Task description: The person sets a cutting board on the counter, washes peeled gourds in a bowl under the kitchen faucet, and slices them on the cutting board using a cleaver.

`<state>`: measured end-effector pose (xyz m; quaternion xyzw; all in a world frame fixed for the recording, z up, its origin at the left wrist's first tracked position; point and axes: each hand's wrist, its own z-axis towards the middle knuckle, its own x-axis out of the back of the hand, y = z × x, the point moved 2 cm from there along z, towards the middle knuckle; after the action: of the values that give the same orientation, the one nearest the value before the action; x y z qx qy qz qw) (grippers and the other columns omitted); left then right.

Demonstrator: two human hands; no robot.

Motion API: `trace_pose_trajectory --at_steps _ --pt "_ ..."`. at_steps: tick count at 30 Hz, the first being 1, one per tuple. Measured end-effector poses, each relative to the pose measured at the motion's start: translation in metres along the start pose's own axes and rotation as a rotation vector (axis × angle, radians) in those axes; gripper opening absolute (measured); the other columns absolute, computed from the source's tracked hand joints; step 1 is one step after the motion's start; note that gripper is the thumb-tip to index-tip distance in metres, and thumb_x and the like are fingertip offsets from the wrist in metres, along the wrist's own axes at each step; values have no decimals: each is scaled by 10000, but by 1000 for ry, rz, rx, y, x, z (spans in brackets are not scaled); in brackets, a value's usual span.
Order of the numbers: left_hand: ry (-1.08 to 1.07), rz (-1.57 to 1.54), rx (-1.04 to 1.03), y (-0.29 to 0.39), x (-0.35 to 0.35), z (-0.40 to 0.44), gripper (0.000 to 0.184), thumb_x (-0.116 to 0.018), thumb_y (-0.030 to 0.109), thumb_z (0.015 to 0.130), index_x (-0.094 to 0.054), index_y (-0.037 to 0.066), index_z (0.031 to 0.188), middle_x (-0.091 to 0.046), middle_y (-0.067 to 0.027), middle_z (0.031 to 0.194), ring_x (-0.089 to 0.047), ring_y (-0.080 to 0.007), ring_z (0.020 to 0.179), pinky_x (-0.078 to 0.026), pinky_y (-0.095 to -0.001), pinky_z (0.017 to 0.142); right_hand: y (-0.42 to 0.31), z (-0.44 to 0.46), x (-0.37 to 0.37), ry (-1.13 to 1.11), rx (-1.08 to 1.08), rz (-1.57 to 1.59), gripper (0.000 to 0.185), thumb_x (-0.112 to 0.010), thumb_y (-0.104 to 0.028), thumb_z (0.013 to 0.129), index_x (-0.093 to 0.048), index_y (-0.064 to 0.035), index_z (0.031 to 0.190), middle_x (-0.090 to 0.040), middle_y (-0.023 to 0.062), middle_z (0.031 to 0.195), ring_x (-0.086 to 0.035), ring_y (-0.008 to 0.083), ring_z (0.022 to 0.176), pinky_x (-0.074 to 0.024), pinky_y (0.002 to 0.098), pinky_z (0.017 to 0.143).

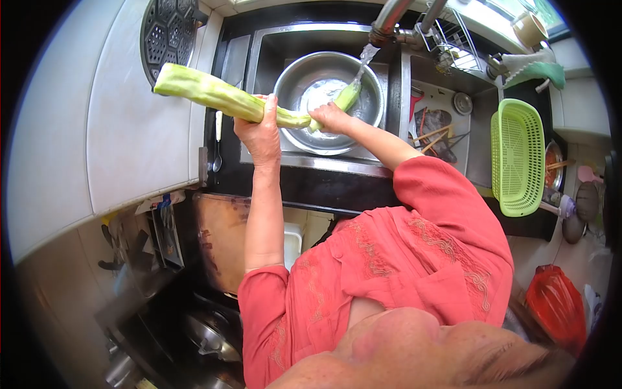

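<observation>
My left hand [258, 129] is closed around a long, pale green peeled gourd [210, 93]. Its thick end points left, past the sink's edge, and its thin end reaches the rim of the steel basin [289, 72]. My right hand [330, 118] grips a shorter green gourd piece [348, 96] over the basin, close to the long gourd's thin end. Water from the faucet [389, 23] runs onto the far tip of that piece. Some water lies in the basin, which stands in the left sink [265, 48].
In the right sink are a red-handled peeler [414, 98], chopsticks [433, 137] and a small round metal lid [462, 102]. A green plastic basket [518, 159] rests at the right edge. A spoon [218, 142] lies left of the sink; a wire rack [453, 42] stands behind.
</observation>
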<state>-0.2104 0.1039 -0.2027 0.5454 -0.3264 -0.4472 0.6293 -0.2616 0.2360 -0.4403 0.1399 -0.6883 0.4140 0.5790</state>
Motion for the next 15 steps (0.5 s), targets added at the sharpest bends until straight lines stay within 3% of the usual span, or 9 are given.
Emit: trace_pose_trajectory --at_steps 2,5,7,9,15 --pt "-1 12 5 2 -1 -1 149 -682 37 813 -573 14 912 -617 -59 850 -614 -140 799 -494 -277 773 0 -2 46 349 -66 271 335 -694 -108 646 -527 -90 936 -601 130 875 -595 348 876 -462 457 772" --pt "-65 -111 8 20 -9 2 127 -668 41 826 -576 21 911 -629 -76 851 -637 -163 825 -509 -300 801 18 -30 70 637 -232 443 384 -723 -152 673 -538 -96 1005 -614 141 934 -597 339 923 -473 418 813" --pt "-99 -140 -11 22 -17 5 118 -663 50 832 -579 27 913 -638 -88 854 -649 -177 848 -516 -315 821 31 -46 90 693 -447 580 364 -716 -187 708 -546 -100 1018 -620 141 966 -606 316 928 -474 392 798" --pt "-110 -138 -8 17 -26 6 150 -658 58 839 -558 9 940 -630 -102 862 -645 -197 839 -500 -327 809 43 -53 105 724 -517 704 349 -709 -196 722 -546 -97 1014 -619 136 948 -607 298 911 -472 379 801" --pt "-205 -22 -39 -24 -52 2 143 -708 39 786 -615 41 895 -635 -32 854 -589 -108 767 -469 -262 727 42 -56 134 734 -429 849 362 -727 -191 739 -551 -76 1033 -620 70 919 -588 196 875 -462 337 815"
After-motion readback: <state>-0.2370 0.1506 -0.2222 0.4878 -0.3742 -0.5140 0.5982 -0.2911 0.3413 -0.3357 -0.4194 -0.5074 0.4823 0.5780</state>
